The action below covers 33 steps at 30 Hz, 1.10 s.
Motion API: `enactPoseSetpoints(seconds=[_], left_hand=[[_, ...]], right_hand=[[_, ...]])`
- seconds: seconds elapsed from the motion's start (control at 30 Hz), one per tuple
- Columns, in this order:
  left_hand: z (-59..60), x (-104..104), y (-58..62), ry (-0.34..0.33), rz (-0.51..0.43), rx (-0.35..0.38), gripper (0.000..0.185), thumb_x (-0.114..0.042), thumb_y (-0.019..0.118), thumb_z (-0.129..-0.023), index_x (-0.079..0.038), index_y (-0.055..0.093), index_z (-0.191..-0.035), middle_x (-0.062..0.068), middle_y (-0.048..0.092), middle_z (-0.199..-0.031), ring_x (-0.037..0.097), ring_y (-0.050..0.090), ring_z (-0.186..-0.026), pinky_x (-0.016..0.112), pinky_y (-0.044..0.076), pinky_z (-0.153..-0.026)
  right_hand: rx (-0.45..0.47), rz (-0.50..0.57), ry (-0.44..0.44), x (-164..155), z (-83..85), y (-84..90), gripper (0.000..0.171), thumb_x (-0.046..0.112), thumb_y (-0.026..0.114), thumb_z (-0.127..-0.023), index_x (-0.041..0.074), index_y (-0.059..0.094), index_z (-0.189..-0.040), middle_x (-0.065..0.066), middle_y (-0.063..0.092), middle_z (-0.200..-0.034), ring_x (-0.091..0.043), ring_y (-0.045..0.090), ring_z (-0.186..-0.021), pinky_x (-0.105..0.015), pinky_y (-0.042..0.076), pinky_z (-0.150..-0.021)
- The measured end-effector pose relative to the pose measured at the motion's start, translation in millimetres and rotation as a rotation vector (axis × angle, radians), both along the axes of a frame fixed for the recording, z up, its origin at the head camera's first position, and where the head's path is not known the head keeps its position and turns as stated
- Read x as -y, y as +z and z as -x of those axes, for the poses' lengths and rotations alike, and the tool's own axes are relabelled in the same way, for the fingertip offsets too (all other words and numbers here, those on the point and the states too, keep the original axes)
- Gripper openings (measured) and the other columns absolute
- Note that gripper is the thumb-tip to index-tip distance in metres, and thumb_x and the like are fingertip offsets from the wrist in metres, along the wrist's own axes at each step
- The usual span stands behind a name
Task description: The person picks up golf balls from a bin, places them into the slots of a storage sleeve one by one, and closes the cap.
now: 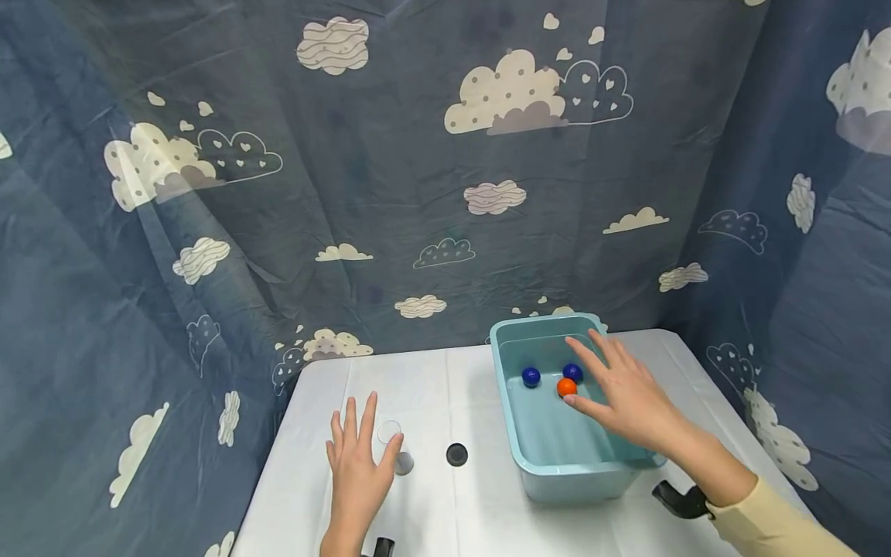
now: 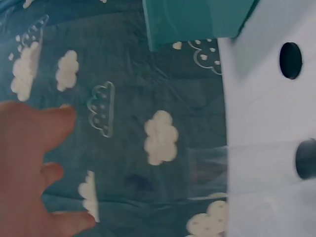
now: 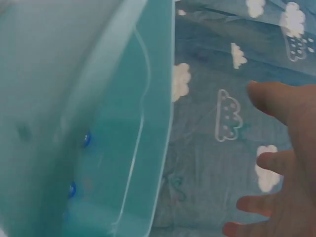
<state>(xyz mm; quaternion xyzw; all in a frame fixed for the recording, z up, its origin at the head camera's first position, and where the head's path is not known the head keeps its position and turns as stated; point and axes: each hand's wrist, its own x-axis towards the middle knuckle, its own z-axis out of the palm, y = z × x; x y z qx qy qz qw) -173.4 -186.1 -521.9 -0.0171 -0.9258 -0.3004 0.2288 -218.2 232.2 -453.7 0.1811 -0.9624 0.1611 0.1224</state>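
Note:
My left hand (image 1: 358,472), fingers spread and holding nothing, is raised over the left part of the table beside a clear, tube-like container (image 1: 389,430) with a grey round end (image 1: 404,463). Sideways in the left wrist view, the see-through container (image 2: 261,168) stands out from the white table. A teal plastic bin (image 1: 578,469) stands on the right. Over its right side hovers my right hand (image 1: 629,394), also spread and holding nothing. Inside the bin lie an orange ball (image 1: 567,387) and two dark blue balls (image 1: 531,377), close to its far end.
A flat black disc (image 1: 456,454) lies on the white-covered table (image 1: 480,495) between the container and the bin. Dark blue cloth (image 1: 390,193) with printed clouds hangs behind the table and along both sides.

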Motion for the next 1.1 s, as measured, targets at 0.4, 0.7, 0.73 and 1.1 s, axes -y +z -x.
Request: enactPoseSetpoints(seconds=[0.4,0.7,0.73,1.1], left_hand=[[16.0,15.9,-42.6,0.063,-0.332,0.029,0.082,-0.032,0.08,-0.088,-0.021,0.037,-0.156,0.015,0.038,-0.157,0.041,0.034,-0.143,0.066,0.03,-0.108],[25.0,18.9,-71.4,0.112,-0.497,0.132,0.091,-0.039,0.082,-0.085,-0.022,0.031,-0.158,0.021,0.042,-0.153,0.045,0.037,-0.14,0.068,0.031,-0.106],[25.7,18.5,-73.5,0.109,-0.512,0.143,0.092,-0.04,0.082,-0.085,-0.019,0.03,-0.158,0.022,0.044,-0.151,0.045,0.039,-0.138,0.068,0.032,-0.105],[38.2,6.4,-81.9,-0.002,-0.561,0.154,0.089,-0.022,0.085,-0.083,-0.015,0.033,-0.155,0.016,0.065,-0.128,0.038,0.056,-0.125,0.058,0.043,-0.103]], right_hand=[[0.219,0.081,0.06,-9.4,58.1,1.8,0.088,0.064,0.061,-0.091,0.011,0.034,-0.156,-0.029,0.027,-0.156,-0.054,0.037,-0.135,-0.073,0.037,-0.096],[0.397,0.061,0.017,-2.9,99.5,-21.6,0.085,0.051,0.067,-0.094,0.005,0.032,-0.156,-0.035,0.028,-0.152,-0.052,0.047,-0.127,-0.068,0.041,-0.097],[0.419,0.057,0.016,-2.7,103.9,-24.8,0.085,0.05,0.067,-0.094,0.004,0.032,-0.156,-0.037,0.027,-0.152,-0.052,0.048,-0.126,-0.067,0.042,-0.097],[0.635,-0.002,-0.06,6.4,144.9,-51.1,0.09,0.04,0.071,-0.092,0.001,0.024,-0.158,-0.039,0.021,-0.154,-0.056,0.023,-0.141,-0.07,0.029,-0.106]])
